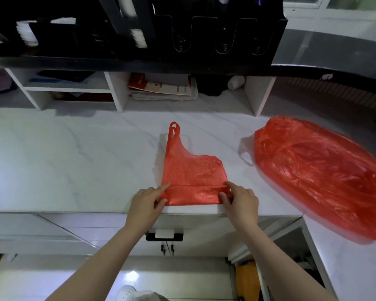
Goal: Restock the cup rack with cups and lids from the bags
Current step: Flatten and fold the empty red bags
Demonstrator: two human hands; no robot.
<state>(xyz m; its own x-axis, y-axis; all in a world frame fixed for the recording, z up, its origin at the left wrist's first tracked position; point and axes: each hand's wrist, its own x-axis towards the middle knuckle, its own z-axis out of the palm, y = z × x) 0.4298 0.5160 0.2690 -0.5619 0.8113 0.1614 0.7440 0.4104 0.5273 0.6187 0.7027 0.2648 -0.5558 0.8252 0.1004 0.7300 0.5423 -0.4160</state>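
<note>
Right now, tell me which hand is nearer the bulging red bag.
Right. The right hand pinches the flat bag at its right corner, toward the bulging bag; the left hand holds its left corner, farther off.

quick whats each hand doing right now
Left hand: pinches the near left corner of the flat red bag.
Right hand: pinches the near right corner of the same bag.

Red bags [193,170], white-marbled counter [74,153]
</note>
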